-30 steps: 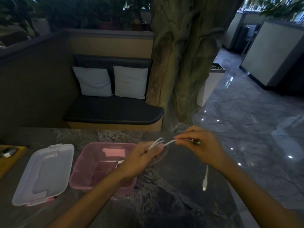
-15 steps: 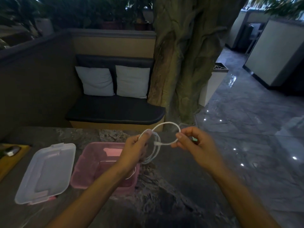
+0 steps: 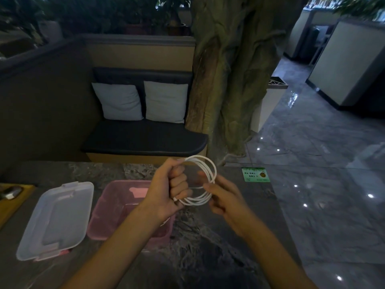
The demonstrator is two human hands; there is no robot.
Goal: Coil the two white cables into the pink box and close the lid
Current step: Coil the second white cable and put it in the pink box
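White cable coil clenched in fisted left hand above pink box, 3 o'clock edge pinched by right hand, clear lid lying on table at box's 9 o'clock.

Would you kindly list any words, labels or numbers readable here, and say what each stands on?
Green sticker on the table: a few dark characters beside a small round picture, too small and blurred to read.
Pale patch on the pink box: no writing can be made out.
Nothing else bears text.
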